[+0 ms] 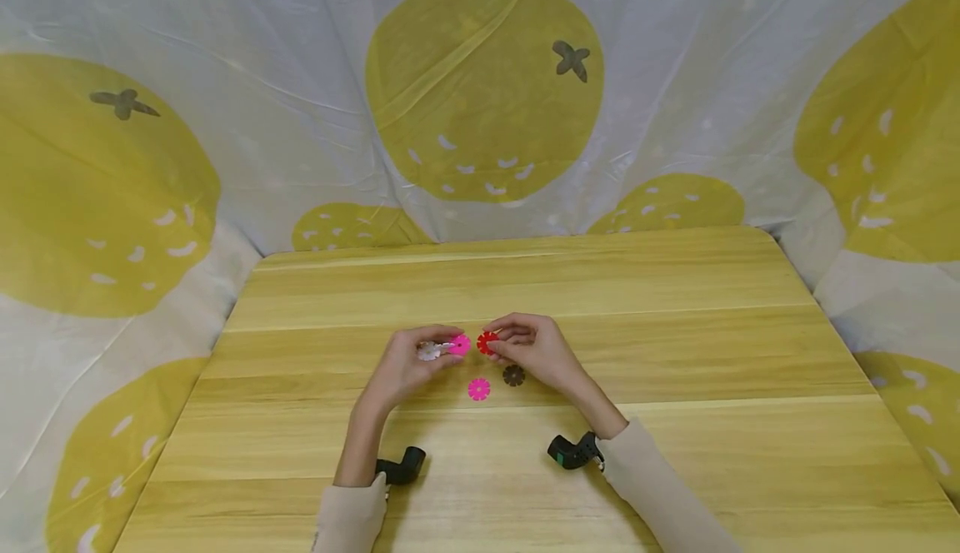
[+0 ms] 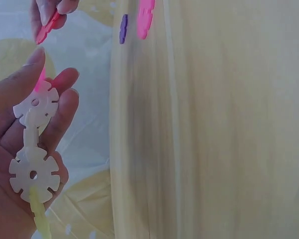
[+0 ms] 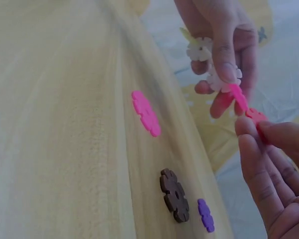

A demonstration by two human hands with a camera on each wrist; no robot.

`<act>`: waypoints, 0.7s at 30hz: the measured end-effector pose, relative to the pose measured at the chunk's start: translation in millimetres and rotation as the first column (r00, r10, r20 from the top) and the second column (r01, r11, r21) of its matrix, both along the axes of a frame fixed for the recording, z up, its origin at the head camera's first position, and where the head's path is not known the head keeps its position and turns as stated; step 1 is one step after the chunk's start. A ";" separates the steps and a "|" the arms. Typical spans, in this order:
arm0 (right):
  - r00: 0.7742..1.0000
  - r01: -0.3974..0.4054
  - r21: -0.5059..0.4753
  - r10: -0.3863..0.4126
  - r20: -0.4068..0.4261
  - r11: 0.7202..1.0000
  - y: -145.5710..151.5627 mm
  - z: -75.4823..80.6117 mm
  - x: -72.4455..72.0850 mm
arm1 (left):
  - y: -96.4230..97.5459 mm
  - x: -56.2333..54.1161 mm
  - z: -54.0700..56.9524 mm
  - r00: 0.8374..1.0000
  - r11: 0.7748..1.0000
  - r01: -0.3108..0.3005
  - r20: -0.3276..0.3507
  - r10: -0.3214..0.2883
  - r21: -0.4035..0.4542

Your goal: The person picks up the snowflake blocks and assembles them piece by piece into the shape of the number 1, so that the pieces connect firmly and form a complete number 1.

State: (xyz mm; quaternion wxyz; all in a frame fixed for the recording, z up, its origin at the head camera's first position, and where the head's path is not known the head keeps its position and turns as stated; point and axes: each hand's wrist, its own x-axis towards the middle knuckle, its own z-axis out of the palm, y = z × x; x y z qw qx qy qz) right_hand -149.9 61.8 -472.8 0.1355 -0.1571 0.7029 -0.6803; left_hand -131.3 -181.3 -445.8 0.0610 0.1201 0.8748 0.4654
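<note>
My left hand (image 1: pixel 399 367) holds a short chain of flat, notched plastic discs in its fingers. In the left wrist view the chain has white discs (image 2: pixel 24 174) in the middle and a yellow disc (image 2: pixel 39 219) at the palm end. A bright pink disc (image 1: pixel 460 345) makes the other end, pinched near the thumb tip. Facing it, my right hand (image 1: pixel 546 357) pinches a red notched disc (image 1: pixel 483 341) between thumb and fingers. In the right wrist view the red disc's edge is right at the pink one's edge.
Below the hands, a loose pink disc (image 1: pixel 479 390) and a brown disc (image 1: pixel 513 376) lie on the wooden table (image 1: pixel 675 286). A purple disc (image 3: pixel 206 215) lies beside the brown one. Behind the table hangs a fruit-print cloth (image 1: pixel 652 62). Black wrist devices (image 1: pixel 573 451) sit at both cuffs.
</note>
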 end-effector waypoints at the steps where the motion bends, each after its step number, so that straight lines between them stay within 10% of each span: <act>1: 1.000 0.006 0.002 -0.006 -0.008 1.000 -0.2 -0.2 0.8 | 1.1 0.1 0.3 1.000 1.000 0.004 -0.003 -0.004 0.003; 21: 0.993 0.052 0.007 -0.051 -0.107 0.999 -6.2 1.4 7.6 | 2.8 1.9 1.9 0.998 0.996 0.059 0.024 -0.061 0.067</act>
